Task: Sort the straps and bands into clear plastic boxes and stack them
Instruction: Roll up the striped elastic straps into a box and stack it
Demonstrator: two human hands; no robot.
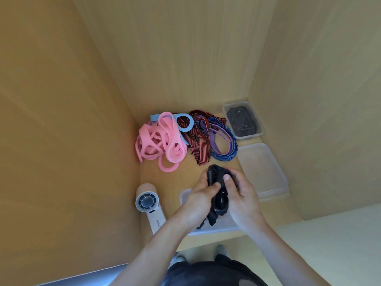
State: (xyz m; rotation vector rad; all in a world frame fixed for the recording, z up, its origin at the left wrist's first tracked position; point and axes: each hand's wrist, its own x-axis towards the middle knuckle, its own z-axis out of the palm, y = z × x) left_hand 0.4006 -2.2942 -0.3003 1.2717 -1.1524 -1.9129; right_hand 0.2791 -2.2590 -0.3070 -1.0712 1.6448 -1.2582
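Head view: the left hand (201,198) and right hand (241,195) both grip a bundle of black webbing straps (219,201) at lower centre, just above a clear plastic box (216,230). At upper right a second clear box (260,129) already holds dark pieces; a third clear box (266,172) below it looks empty. Pink rubber bands (158,141) and red and blue striped elastic straps (198,139) lie unsorted at centre. Nothing is stacked yet.

left hand (200,200), right hand (241,195) and black strap (219,202) hide most of the near clear box (218,229).
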